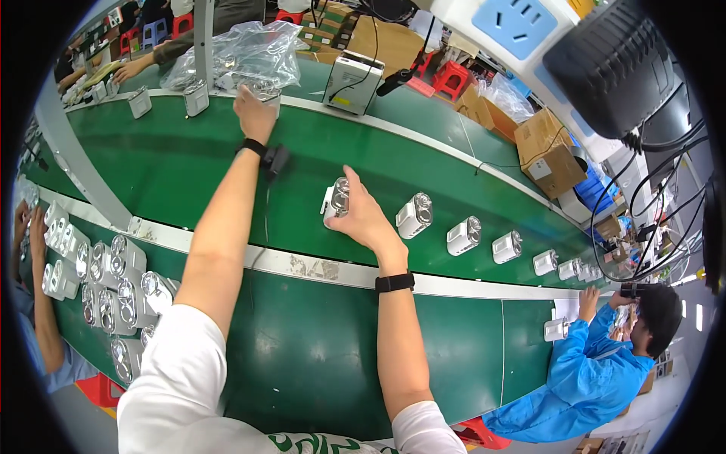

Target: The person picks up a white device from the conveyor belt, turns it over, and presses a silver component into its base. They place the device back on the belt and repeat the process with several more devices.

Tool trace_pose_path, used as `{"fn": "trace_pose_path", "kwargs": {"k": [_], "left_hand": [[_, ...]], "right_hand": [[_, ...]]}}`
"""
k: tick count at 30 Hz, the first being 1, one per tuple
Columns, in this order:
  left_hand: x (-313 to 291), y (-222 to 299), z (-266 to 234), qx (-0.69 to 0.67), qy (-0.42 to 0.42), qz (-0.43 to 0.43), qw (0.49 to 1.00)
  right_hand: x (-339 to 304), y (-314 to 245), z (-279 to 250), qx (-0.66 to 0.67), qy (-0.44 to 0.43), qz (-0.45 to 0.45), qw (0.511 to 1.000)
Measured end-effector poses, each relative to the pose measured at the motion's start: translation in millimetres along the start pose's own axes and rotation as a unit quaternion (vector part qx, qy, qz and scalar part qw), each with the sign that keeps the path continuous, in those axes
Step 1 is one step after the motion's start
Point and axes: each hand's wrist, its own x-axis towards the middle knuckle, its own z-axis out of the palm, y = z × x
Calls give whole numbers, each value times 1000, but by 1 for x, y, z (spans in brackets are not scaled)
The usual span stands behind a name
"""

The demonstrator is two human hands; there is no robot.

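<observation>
My left hand (257,119) stretches across the green conveyor belt (174,144) to its far edge. Its fingers close on a white boxy unit with a shiny silver top (266,92), partly hidden by the hand and beside a clear plastic bag (246,57). Nearer, over the middle of the belt, my right hand (367,218) grips another white boxy unit (337,198), whose two round shiny parts face up. Thumb and fingers wrap its right side. Just right of that hand, a similar white unit (414,215) stands on the belt.
More white units (463,235) line the belt to the right. Several stand grouped (113,295) on the table at left. A metal post (79,163) rises at left; a power strip (522,30) and cables hang upper right. A person in blue (582,378) works at right.
</observation>
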Motion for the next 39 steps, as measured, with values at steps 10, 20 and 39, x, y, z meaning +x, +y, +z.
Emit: {"fn": "trace_pose_path", "kwargs": {"k": [10, 20, 39], "left_hand": [[-50, 118, -59, -263, -111, -86, 955], [-105, 235, -171, -434, -296, 274, 805], [-96, 247, -197, -570, -518, -108, 628]], "right_hand": [[-9, -37, -45, -10, 202, -75, 976], [-14, -54, -53, 283, 381, -98, 875], [-24, -53, -68, 91, 368, -260, 888]]}}
